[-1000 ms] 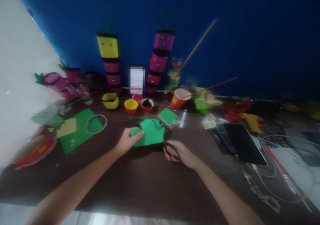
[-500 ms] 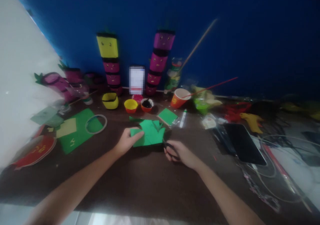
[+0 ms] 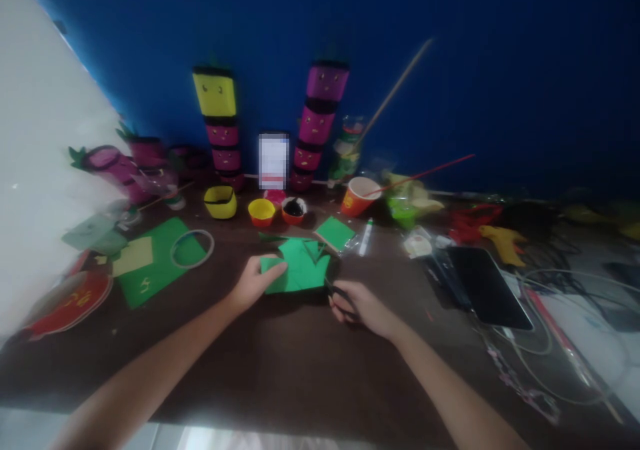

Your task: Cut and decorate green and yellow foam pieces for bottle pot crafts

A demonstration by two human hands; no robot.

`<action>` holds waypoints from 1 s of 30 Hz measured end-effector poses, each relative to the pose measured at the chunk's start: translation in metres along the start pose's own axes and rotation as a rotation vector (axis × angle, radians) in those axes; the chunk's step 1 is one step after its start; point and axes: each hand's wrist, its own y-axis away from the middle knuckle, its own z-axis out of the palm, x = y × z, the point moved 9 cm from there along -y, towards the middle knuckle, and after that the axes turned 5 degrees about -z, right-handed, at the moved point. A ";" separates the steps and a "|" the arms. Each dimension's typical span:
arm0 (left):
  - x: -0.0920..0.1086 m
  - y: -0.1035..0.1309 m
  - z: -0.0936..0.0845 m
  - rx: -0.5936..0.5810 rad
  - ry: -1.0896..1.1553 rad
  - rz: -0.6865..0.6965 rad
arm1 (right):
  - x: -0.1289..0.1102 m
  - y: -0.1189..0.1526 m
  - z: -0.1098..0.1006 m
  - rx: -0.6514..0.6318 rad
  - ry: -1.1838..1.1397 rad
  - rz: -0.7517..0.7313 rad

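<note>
My left hand (image 3: pixel 256 282) pinches the left end of a green sheet (image 3: pixel 306 267), thumb on top. The sheet has pointed cuts along its upper right side. My right hand (image 3: pixel 357 303) is closed round the dark handles of scissors (image 3: pixel 344 298), whose blades are at the sheet's lower right edge and hard to make out. Thin green strips lie just behind the sheet. A smaller green square (image 3: pixel 335 233) and a white marker (image 3: pixel 367 238) lie beyond it.
Yellow paint cup (image 3: pixel 261 211), black paint cup (image 3: pixel 294 210) and orange paper cup (image 3: pixel 361 197) stand behind. Purple stacked figures flank a phone (image 3: pixel 274 161). Green sheet and ring (image 3: pixel 193 249) lie left; tablet (image 3: pixel 490 287), cables and yellow glue gun (image 3: pixel 504 243) lie right.
</note>
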 end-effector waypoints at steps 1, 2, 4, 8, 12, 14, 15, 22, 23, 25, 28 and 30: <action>-0.001 0.000 0.000 0.000 0.002 0.001 | 0.000 0.000 0.000 -0.003 0.002 -0.003; -0.002 -0.001 -0.001 -0.001 0.005 0.001 | 0.000 0.000 0.000 -0.009 0.003 -0.007; -0.004 -0.001 -0.001 -0.001 0.011 0.005 | -0.002 0.000 0.000 -0.015 0.004 -0.023; -0.006 -0.002 -0.002 -0.007 0.022 0.007 | -0.007 0.000 -0.002 -0.017 0.026 -0.046; -0.008 -0.002 -0.003 0.006 0.027 0.003 | -0.007 0.002 -0.003 -0.013 0.040 -0.029; -0.008 -0.003 -0.004 0.009 0.029 0.007 | -0.005 0.002 -0.004 -0.007 0.032 -0.017; -0.008 -0.003 -0.004 0.011 0.030 0.009 | -0.004 0.002 -0.004 -0.006 0.027 -0.010; -0.007 -0.003 -0.004 0.012 0.019 0.022 | -0.001 0.002 -0.006 -0.025 -0.012 0.001; -0.007 -0.003 -0.005 0.013 0.019 0.021 | -0.002 0.002 -0.007 -0.024 -0.008 -0.001; -0.007 -0.003 -0.005 0.018 0.020 0.020 | -0.002 0.003 -0.008 -0.015 0.010 -0.004; -0.004 -0.003 -0.005 0.018 0.004 0.026 | -0.002 0.004 -0.009 -0.008 0.022 0.004; -0.001 -0.002 -0.003 0.013 -0.027 0.026 | 0.000 0.005 -0.009 -0.010 0.015 0.024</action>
